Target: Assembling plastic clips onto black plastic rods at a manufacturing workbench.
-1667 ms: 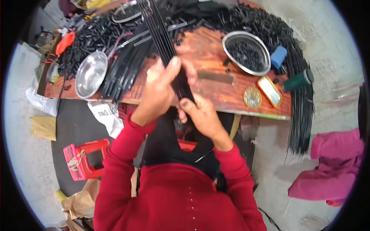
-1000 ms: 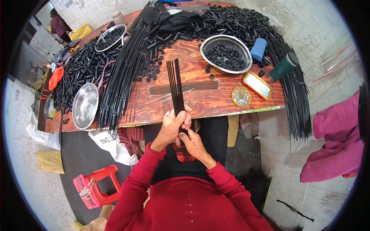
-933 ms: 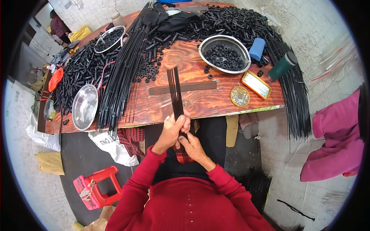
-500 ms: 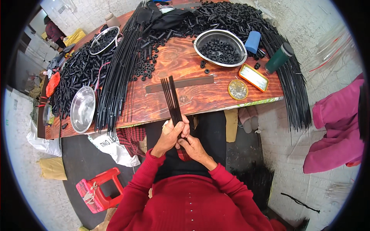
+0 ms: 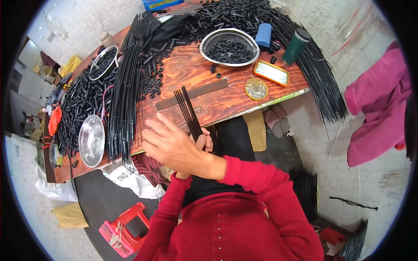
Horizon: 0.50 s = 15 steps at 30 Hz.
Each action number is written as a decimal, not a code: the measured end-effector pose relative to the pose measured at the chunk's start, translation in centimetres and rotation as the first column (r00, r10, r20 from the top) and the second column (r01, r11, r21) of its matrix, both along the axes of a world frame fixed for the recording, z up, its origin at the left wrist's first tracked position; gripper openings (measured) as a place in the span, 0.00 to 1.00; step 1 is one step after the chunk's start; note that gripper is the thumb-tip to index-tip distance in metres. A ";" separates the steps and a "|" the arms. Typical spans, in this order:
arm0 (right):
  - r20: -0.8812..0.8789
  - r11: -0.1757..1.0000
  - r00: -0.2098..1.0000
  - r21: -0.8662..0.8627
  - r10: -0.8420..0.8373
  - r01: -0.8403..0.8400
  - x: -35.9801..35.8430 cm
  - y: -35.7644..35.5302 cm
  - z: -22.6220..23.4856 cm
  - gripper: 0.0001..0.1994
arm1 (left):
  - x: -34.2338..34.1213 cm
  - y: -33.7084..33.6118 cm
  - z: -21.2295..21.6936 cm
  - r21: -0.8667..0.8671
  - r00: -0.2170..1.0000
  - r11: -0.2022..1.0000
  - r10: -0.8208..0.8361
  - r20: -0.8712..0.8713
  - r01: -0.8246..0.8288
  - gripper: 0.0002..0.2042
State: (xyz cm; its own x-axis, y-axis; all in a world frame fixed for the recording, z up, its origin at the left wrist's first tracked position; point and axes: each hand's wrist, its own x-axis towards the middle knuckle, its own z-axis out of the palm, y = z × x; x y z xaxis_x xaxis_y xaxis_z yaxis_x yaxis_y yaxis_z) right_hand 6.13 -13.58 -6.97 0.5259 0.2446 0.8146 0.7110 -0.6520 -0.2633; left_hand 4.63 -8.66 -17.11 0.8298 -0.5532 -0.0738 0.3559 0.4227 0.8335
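A small fan of thin black rods [image 5: 188,111] stands up from my left hand [image 5: 205,140], which is closed around its lower part. My right hand [image 5: 172,141] crosses over in front of my left wrist, fingers stretched out and apart, with nothing visible in them. Its fingertips are close to the table's front edge, beside a long bundle of black rods [image 5: 124,95]. Part of my left hand is hidden behind the right one. Just beyond the held rods lies a flat brown strip [image 5: 191,94] on the wooden table [image 5: 178,65].
Small black rings fill a metal bowl [image 5: 229,48]. Nearby are a round dish of small metal pieces [image 5: 256,88], an orange-rimmed tray [image 5: 271,73], a green flask [image 5: 296,47] and a blue roll [image 5: 263,35]. A clear bowl [image 5: 92,141] leans at left. A red stool [image 5: 124,230] stands below.
My right hand has let go of the held rods and swung left across my left hand, its fingers opening out. The left hand keeps its hold. The whole view has shifted slightly.
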 end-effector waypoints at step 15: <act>-0.116 0.989 0.985 -0.062 0.125 -0.133 -2.3 0.8 -0.9 0.07 | 1.1 0.9 -0.4 0.154 0.997 0.988 -0.037 0.073 0.025 0.08</act>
